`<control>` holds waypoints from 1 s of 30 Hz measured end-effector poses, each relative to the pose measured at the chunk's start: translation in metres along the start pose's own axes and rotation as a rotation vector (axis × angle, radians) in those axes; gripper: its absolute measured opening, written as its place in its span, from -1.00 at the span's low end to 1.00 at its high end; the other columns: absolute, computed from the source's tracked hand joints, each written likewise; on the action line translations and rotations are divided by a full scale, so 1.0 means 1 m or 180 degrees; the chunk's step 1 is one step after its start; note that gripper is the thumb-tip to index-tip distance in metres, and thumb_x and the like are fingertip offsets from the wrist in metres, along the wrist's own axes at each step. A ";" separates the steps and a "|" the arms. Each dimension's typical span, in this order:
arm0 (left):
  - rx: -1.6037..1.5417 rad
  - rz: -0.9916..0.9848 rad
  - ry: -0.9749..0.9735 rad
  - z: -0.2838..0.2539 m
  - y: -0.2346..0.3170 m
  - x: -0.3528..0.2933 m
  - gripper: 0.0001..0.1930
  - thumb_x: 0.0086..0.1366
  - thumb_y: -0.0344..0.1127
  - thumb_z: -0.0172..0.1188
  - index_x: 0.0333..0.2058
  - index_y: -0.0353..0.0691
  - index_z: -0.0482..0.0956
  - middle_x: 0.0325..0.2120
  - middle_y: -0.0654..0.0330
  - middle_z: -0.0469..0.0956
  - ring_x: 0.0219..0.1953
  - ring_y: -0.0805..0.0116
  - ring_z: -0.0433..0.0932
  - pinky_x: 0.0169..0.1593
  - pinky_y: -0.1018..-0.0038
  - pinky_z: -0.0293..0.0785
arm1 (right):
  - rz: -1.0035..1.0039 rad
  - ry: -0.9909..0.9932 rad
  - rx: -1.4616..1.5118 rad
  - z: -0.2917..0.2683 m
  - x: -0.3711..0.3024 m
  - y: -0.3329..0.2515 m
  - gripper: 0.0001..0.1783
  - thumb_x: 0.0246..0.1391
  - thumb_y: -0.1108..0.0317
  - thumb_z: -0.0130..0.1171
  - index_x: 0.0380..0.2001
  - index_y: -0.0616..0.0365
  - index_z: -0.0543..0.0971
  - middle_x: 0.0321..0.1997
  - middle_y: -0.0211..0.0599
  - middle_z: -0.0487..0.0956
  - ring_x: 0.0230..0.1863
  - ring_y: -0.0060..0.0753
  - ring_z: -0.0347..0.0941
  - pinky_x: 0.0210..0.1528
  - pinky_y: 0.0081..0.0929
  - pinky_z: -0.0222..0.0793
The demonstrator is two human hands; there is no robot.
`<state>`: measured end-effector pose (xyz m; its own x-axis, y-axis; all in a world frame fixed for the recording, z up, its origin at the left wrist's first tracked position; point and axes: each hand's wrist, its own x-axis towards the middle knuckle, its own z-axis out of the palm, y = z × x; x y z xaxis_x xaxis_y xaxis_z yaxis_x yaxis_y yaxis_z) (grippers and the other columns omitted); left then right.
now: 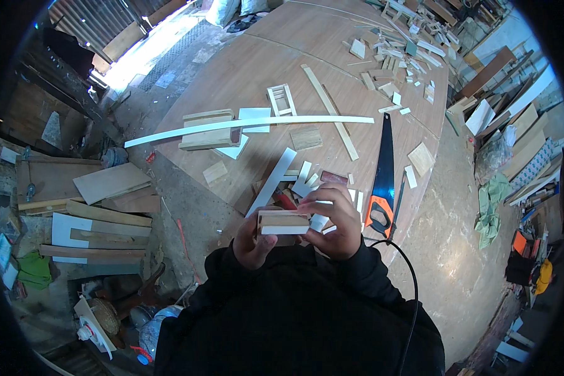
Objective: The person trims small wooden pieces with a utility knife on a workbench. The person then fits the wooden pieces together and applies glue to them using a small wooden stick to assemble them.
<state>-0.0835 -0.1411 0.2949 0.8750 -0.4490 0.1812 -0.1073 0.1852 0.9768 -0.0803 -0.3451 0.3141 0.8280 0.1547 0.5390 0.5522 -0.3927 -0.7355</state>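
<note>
Close to my chest, my left hand (pixel 252 245) is closed around the left end of a small wooden box-like piece (pixel 284 221) with pale and white layered edges. At its right end my right hand (pixel 338 222) is curled, thumb and fingers against the piece. Beyond the hands, a red-handled tool (pixel 285 200), partly hidden, lies among white strips on the wooden table (pixel 188 169). A long white strip (pixel 271 183) slants away just past my left hand. To the right rests a handsaw (pixel 382 182) with an orange and black handle.
A long, thin white strip (pixel 282 120) crosses the table over a wooden box (pixel 207 130). Beside it stands a small open frame (pixel 282 100). Many wood offcuts (pixel 401 56) lie at the far right. Boards (pixel 100 238) are stacked on the left floor. A black cable (pixel 415 282) runs by my right arm.
</note>
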 end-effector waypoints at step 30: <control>0.0502 0.0856 0.0291 0.011 0.008 -0.003 -0.50 0.27 -0.10 0.03 -0.07 -0.51 0.35 -0.27 -0.06 0.58 -0.25 0.24 0.62 -0.15 0.44 0.52 | 0.0008 0.0401 -0.0223 0.004 -0.011 -0.012 -0.53 -0.42 0.40 0.43 -0.25 0.03 0.65 -0.31 -0.42 0.55 -0.22 -0.37 0.43 -0.20 -0.38 0.30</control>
<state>-0.0918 -0.1477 0.3032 0.8434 -0.3205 0.4312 -0.4059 0.1456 0.9022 -0.0952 -0.3383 0.3155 0.8081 0.0404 0.5877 0.5383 -0.4560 -0.7088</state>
